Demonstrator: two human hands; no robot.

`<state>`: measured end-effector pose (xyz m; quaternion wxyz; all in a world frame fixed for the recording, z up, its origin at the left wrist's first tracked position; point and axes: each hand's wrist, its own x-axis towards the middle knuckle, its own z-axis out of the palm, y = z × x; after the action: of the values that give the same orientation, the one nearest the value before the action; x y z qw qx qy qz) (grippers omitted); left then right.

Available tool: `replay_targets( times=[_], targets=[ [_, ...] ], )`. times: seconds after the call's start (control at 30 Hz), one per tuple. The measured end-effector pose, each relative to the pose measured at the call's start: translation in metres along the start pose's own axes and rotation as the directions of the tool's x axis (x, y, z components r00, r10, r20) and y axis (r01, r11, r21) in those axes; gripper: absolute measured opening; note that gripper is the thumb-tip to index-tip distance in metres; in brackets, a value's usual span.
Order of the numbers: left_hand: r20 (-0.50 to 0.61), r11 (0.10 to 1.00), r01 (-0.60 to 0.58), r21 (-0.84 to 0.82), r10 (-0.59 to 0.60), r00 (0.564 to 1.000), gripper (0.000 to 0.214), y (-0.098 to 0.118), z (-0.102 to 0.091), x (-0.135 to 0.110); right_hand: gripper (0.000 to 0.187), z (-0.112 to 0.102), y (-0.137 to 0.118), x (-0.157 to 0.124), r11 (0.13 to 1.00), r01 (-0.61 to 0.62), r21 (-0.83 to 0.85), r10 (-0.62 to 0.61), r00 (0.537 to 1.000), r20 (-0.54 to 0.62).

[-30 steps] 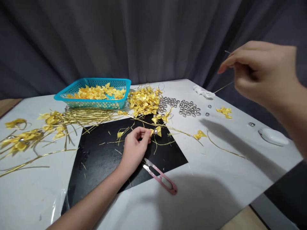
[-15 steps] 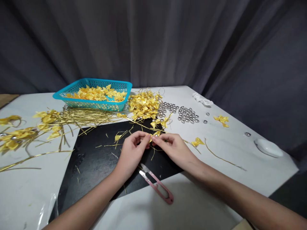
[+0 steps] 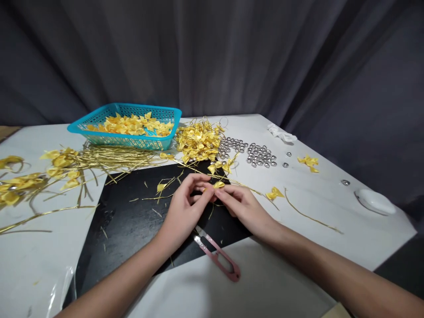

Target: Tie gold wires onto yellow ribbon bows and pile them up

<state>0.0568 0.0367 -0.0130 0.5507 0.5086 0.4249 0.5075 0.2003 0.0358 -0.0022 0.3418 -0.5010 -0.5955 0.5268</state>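
Over a black mat (image 3: 132,225), my left hand (image 3: 192,201) and my right hand (image 3: 243,205) meet at their fingertips. Both pinch a small yellow ribbon bow (image 3: 217,185), which is partly hidden by the fingers. Pink-handled thread snips (image 3: 221,260) lie just below my hands, their blades on the mat and the handle on the white table. Gold wire pieces (image 3: 155,198) and a loose yellow petal-like scrap (image 3: 161,187) are left of my hands. Beyond the fingertips sits another yellow bow (image 3: 221,166) with wire.
A blue basket (image 3: 124,140) of yellow bows stands at the back left, with a bundle of gold wires (image 3: 115,157) before it. Beside it are a heap of wired yellow bows (image 3: 198,141) and silver drop-shaped beads (image 3: 261,155). A white dish (image 3: 374,201) sits at the right.
The two hands stay together at the bow, their fingertips shifted slightly to the right. More of the yellow bow shows above the fingers. The whole view has tilted a little.
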Motion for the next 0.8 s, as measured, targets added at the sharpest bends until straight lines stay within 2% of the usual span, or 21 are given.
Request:
replay_targets(
  times=[0.23,0.43,0.63,0.8],
  targets=[
    [0.055,0.998,0.040,-0.042,-0.037,0.998,0.023,-0.0026,-0.0031,0.0028,0.027,-0.0016,-0.0031,-0.0024,0.997,0.003,-0.071,-0.004,1.000,-0.014],
    [0.075,0.998,0.041,-0.055,-0.037,0.997,0.034,0.0006,-0.0028,0.0022,0.028,-0.0016,0.0010,-0.0010,0.992,0.089,-0.089,-0.093,0.995,-0.045],
    [0.166,0.996,0.047,0.073,-0.058,0.984,0.017,0.0030,-0.0041,0.0023,0.028,-0.0035,0.0056,0.0005,0.977,0.084,-0.198,-0.091,0.996,-0.023],
    [0.140,0.997,0.056,0.043,-0.062,0.988,0.019,0.0038,-0.0062,0.0029,0.028,-0.0067,0.0012,0.0013,0.967,0.048,-0.252,-0.041,0.999,0.032]
  ],
)
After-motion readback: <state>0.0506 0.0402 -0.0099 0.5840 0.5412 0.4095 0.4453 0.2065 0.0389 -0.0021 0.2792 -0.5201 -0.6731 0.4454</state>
